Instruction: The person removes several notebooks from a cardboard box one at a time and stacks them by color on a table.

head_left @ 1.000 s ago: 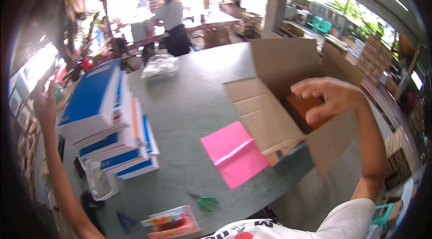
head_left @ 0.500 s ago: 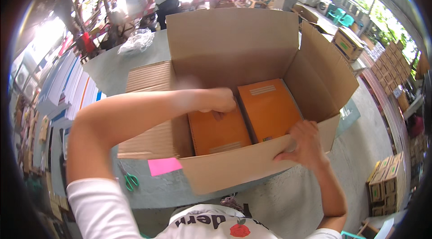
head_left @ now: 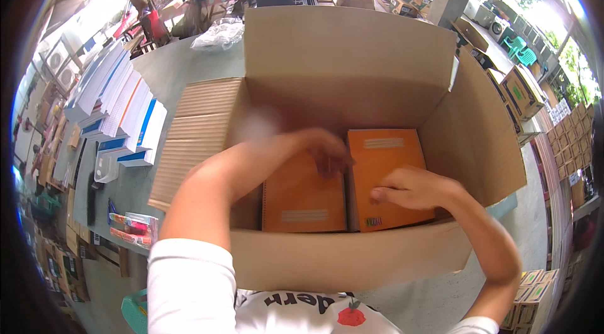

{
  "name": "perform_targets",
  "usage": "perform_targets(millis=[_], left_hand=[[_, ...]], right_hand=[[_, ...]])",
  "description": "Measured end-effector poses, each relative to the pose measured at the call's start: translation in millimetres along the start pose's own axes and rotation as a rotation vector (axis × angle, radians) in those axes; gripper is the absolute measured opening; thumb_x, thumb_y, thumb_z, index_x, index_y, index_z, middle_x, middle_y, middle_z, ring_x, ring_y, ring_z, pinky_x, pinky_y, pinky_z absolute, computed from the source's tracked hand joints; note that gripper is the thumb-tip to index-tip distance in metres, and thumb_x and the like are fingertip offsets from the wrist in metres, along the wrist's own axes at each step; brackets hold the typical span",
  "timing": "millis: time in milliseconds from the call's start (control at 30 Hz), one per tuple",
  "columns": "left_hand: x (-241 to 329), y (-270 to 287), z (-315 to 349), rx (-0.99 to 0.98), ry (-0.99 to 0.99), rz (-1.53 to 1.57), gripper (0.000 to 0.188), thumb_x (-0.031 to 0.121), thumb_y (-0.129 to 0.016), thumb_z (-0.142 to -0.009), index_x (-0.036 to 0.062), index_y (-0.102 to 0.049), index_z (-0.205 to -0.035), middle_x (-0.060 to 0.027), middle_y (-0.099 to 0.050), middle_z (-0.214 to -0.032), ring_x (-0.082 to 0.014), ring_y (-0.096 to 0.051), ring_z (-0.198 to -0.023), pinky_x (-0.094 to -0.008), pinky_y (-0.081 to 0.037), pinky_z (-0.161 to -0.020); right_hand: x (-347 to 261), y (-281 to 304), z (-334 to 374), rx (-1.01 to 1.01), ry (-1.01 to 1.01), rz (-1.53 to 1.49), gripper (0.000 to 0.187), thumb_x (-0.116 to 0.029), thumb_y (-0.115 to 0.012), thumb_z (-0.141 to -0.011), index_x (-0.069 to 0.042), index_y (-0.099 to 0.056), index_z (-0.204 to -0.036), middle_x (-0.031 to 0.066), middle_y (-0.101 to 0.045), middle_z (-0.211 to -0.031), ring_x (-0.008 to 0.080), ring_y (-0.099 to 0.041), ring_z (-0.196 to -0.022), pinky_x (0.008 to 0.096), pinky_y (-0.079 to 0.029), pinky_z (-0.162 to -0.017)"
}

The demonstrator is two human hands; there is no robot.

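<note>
Head view, left hand (head_left: 328, 152): pinching anything?

Can't tell from here, blurred, fingers pointing down; left orange notebook (head_left: 305, 198) below it, inside cardboard box (head_left: 352, 258)

Right hand (head_left: 415, 188)?

Loosely curled over right orange notebook (head_left: 384, 154), grip unclear to me; book stack (head_left: 119, 98) well left of left hand

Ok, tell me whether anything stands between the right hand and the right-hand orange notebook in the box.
Nothing visible does: the right hand is over that orange notebook, and the cardboard box is open on top. Whether hand and cover touch is unclear.
</note>
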State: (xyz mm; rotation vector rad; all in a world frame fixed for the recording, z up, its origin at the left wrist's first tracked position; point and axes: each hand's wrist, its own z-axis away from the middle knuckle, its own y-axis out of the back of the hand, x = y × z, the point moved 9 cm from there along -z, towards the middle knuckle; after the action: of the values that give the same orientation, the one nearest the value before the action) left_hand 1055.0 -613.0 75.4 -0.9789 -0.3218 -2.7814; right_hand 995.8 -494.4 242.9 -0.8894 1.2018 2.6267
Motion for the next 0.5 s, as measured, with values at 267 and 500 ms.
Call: perform_targets(millis=[267, 500], left_hand=[[57.6, 62.2, 70.7, 0.373, 0.047, -0.920, 0.027, 0.020, -0.055, -0.081, 0.0105, -0.065, -0.104, -0.0131, -0.064, -0.102, -0.0248, -0.062, -0.092, -0.0391, -0.048, -0.077], [28.0, 65.8, 10.1, 0.284, 0.042, -1.054, 0.025, 0.026, -0.063, -0.078, 0.0086, -0.067, -0.096, -0.0108, -0.065, -0.093, -0.0226, -0.061, -0.084, -0.0377, -0.047, -0.073]], right_hand=[[61.7, -99.6, -124.4, -0.383, 0.125, 1.074, 0.022, -0.019, -0.049, -0.079, -0.003, -0.065, -0.083, 0.0122, -0.062, -0.086, 0.0280, -0.059, -0.083, 0.0387, -0.042, -0.085], [63.5, -93.6, -112.2, -0.305, 0.157, 1.125, 0.020, -0.021, -0.051, -0.077, -0.008, -0.066, -0.078, 0.0062, -0.062, -0.082, 0.0199, -0.055, -0.088, 0.0347, -0.036, -0.087]])
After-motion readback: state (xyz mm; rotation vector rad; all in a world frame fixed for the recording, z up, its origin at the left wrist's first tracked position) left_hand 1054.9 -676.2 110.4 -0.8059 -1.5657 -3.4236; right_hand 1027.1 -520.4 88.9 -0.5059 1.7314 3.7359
